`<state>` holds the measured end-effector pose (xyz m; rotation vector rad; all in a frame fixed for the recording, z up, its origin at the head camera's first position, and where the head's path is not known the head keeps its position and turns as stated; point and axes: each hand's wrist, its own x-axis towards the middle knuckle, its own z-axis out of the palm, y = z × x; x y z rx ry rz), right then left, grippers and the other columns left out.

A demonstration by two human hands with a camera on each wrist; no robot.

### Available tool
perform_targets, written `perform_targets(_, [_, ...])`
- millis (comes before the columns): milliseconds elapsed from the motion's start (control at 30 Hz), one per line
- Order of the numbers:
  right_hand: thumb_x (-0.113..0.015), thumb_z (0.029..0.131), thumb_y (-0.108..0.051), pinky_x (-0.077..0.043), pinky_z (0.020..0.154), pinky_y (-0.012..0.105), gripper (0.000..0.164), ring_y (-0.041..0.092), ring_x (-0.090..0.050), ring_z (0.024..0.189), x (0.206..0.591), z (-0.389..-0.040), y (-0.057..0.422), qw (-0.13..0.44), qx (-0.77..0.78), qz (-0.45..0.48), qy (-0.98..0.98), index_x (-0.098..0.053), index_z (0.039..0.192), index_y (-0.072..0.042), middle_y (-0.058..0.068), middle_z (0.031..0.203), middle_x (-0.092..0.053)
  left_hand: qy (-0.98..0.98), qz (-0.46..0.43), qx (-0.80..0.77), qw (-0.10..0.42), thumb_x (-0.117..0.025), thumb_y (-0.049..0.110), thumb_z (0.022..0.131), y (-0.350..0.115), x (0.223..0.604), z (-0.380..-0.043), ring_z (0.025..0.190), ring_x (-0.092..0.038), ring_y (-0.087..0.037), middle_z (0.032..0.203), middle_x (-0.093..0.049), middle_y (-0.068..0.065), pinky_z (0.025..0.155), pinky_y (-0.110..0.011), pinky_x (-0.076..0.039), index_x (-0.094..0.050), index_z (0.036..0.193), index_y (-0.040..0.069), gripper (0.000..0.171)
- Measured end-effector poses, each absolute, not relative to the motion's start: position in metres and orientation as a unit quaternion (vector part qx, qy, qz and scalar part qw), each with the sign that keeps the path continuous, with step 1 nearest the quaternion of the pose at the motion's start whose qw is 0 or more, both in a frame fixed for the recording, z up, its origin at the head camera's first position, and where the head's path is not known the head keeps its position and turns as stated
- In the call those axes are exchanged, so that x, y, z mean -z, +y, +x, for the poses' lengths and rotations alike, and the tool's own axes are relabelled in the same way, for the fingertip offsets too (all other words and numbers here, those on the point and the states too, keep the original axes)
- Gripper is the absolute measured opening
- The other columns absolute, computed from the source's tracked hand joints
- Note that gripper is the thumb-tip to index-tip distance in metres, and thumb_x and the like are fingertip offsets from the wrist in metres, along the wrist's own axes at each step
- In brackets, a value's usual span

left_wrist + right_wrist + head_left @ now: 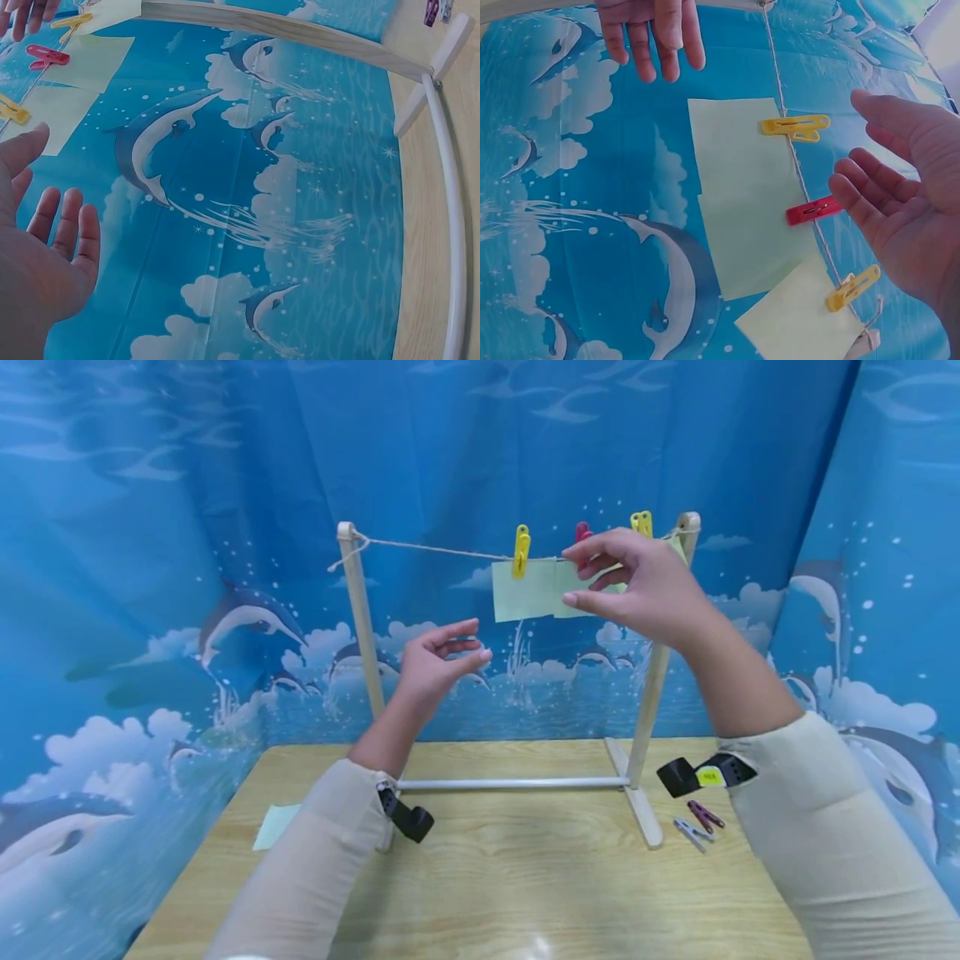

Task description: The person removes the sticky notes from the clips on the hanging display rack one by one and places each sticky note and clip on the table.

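Note:
Three pale green paper sheets (pixel 739 150) hang on a string (pixel 442 549), held by a yellow clothespin (pixel 521 552), a red clothespin (pixel 814 210) and another yellow clothespin (pixel 853 289). My right hand (pixel 648 585) is raised before the right part of the string, fingers loosely bent and holding nothing. In the right wrist view a fingertip overlaps the red clothespin's end; whether they touch I cannot tell. My left hand (pixel 438 664) hovers lower, left of the nearest hanging sheet, thumb and fingers apart with nothing between them.
A wooden stand with a left post (pixel 362 618) and a right post (pixel 651 710) bears the string; a white bar (pixel 510 783) joins its feet. On the table (pixel 525 877) lie another green sheet (pixel 274 825) at left, and a purple clothespin (pixel 705 816) and grey clothespin (pixel 692 833) at right.

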<state>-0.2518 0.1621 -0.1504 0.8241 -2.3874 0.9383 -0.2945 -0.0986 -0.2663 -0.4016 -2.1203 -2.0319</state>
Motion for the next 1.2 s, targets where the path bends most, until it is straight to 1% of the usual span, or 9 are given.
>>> perform_targets(100, [-0.075,0.088,-0.019,-0.053,0.091,0.028,0.046,0.021,-0.058,0.106,0.144,-0.255,0.158,0.209,-0.344,0.294,-0.867,-0.06,0.13,-0.006,0.01,0.121,-0.059,-0.706,-0.128,0.691,0.088,-0.083,0.026,0.08,-0.096,0.264,-0.298,0.111,-0.06,-0.016,0.125,-0.062,0.0,0.089,-0.034,-0.055,-0.068,0.125,0.023,0.047])
perform_targets(300, [-0.073,0.09,-0.025,-0.054,0.09,0.032,0.048,0.022,-0.06,0.105,0.128,-0.261,0.149,0.198,-0.339,0.276,-0.878,-0.059,0.133,-0.01,0.008,0.126,-0.06,-0.698,-0.11,0.701,0.094,-0.082,0.028,0.08,-0.086,0.26,-0.306,0.111,-0.061,-0.014,0.124,-0.062,0.003,0.091,-0.031,-0.053,-0.067,0.125,0.03,0.048])
perform_targets(433, [-0.073,0.089,-0.027,-0.053,0.09,0.036,0.05,0.021,-0.059,0.108,0.118,-0.267,0.144,0.191,-0.327,0.27,-0.885,-0.058,0.134,-0.011,0.007,0.13,-0.058,-0.687,-0.107,0.711,0.102,-0.082,0.028,0.08,-0.08,0.259,-0.312,0.11,-0.062,-0.015,0.122,-0.062,0.003,0.091,-0.031,-0.054,-0.065,0.128,0.028,0.051])
perform_targets(567, [-0.072,0.09,-0.027,-0.055,0.084,0.036,0.052,0.021,-0.059,0.109,0.111,-0.274,0.14,0.171,-0.319,0.267,-0.893,-0.056,0.137,-0.011,0.007,0.132,-0.057,-0.678,-0.109,0.719,0.106,-0.081,0.026,0.081,-0.075,0.261,-0.317,0.11,-0.062,-0.016,0.122,-0.062,0.001,0.094,-0.033,-0.052,-0.064,0.13,0.025,0.052])
perform_targets(733, [-0.072,0.09,-0.026,-0.056,0.079,0.036,0.056,0.021,-0.057,0.111,0.105,-0.282,0.138,0.136,-0.314,0.253,-0.905,-0.052,0.141,-0.013,0.007,0.133,-0.056,-0.677,-0.11,0.72,0.103,-0.08,0.027,0.083,-0.066,0.263,-0.323,0.108,-0.063,-0.015,0.12,-0.063,0.003,0.098,-0.036,-0.05,-0.066,0.126,0.029,0.046])
perform_targets(833, [-0.072,0.09,-0.026,-0.056,0.082,0.037,0.06,0.022,-0.056,0.115,0.101,-0.286,0.136,0.113,-0.31,0.237,-0.914,-0.049,0.144,-0.015,0.007,0.137,-0.053,-0.674,-0.111,0.722,0.107,-0.079,0.028,0.082,-0.06,0.264,-0.326,0.106,-0.065,-0.014,0.118,-0.064,0.003,0.097,-0.037,-0.05,-0.068,0.124,0.03,0.043])
perform_targets(900, [-0.072,0.09,-0.026,-0.056,0.084,0.039,0.061,0.022,-0.056,0.116,0.1,-0.289,0.134,0.099,-0.305,0.23,-0.919,-0.048,0.145,-0.016,0.006,0.14,-0.052,-0.67,-0.113,0.726,0.112,-0.079,0.028,0.082,-0.056,0.265,-0.326,0.104,-0.066,-0.014,0.118,-0.064,0.003,0.096,-0.037,-0.051,-0.069,0.122,0.029,0.041])
perform_targets(1000, [-0.072,0.091,-0.026,-0.054,0.09,0.038,0.061,0.022,-0.057,0.117,0.098,-0.292,0.132,0.085,-0.295,0.222,-0.926,-0.047,0.146,-0.016,0.006,0.141,-0.051,-0.661,-0.116,0.732,0.12,-0.078,0.027,0.083,-0.052,0.265,-0.326,0.1,-0.068,-0.016,0.117,-0.065,0.002,0.092,-0.035,-0.053,-0.07,0.121,0.025,0.039])
perform_targets(1200, [-0.07,0.092,-0.024,-0.054,0.084,0.037,0.058,0.02,-0.058,0.116,0.098,-0.294,0.128,0.066,-0.302,0.21,-0.927,-0.048,0.145,-0.014,0.007,0.135,-0.057,-0.646,-0.121,0.743,0.124,-0.077,0.024,0.085,-0.047,0.264,-0.324,0.097,-0.068,-0.023,0.114,-0.068,0.0,0.086,-0.034,-0.056,-0.072,0.118,0.018,0.034])
